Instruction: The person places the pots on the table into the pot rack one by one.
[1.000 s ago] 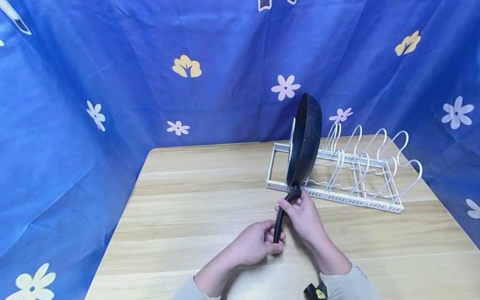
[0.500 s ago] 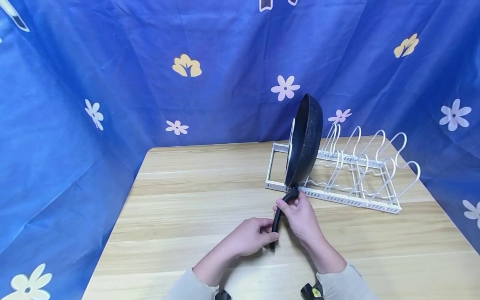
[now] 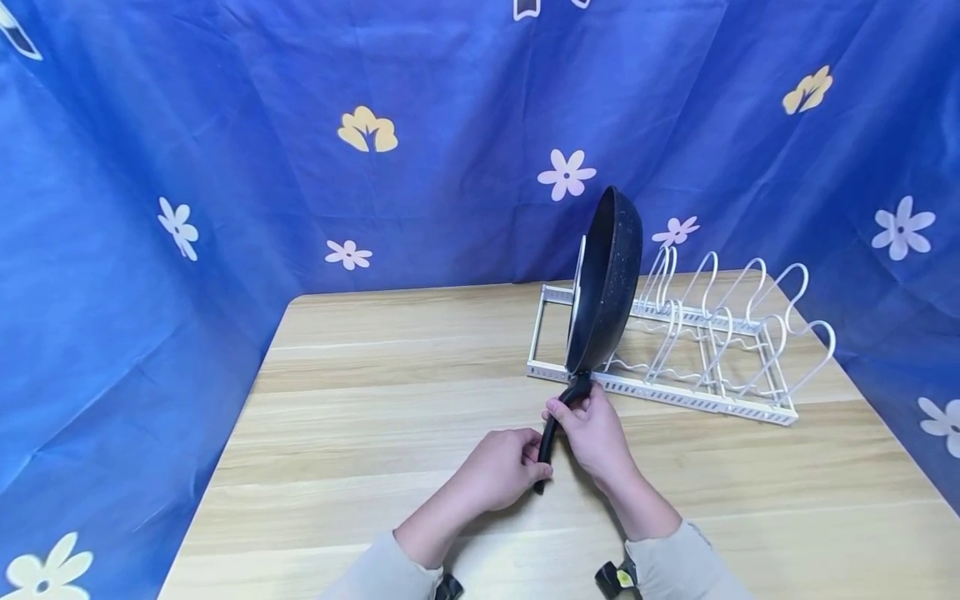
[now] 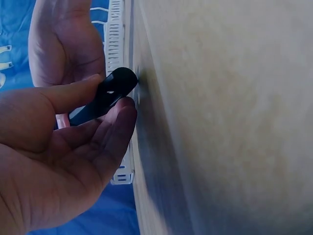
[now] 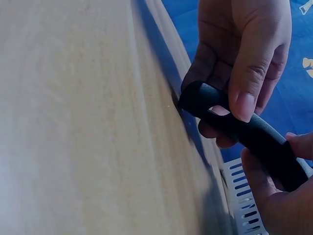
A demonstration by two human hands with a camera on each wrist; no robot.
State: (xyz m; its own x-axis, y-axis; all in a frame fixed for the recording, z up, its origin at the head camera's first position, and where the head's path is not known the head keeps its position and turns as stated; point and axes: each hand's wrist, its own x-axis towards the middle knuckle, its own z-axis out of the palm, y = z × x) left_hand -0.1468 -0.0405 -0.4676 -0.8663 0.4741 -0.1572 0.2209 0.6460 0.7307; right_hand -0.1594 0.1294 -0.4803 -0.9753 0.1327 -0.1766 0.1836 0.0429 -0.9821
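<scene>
A dark speckled frying pan [image 3: 618,283] stands on edge in the left part of a white wire pan rack [image 3: 675,396], its hollow side facing left. Its black handle [image 3: 550,442] points toward the person. With thumb and fingers the left hand [image 3: 498,468] pinches the handle near its free end, which shows a hanging hole in both wrist views. Closer to the pan, the right hand [image 3: 596,437] grips the same handle. In the left wrist view the right hand [image 4: 68,46] appears behind the handle. A white divider [image 3: 576,292] is partly visible beside the pan's rim.
Several white wire loops [image 3: 780,342] rise from the rack to the right of the pan. The rack stands on a wooden table [image 3: 375,375], toward its back right. Blue flowered cloth [image 3: 450,167] hangs behind and beside the table.
The left hand has shifted slightly up the handle, so the handle's end now shows below the thumb. The right hand keeps its grip. The whole head view drifts slightly; the pan stays in the rack.
</scene>
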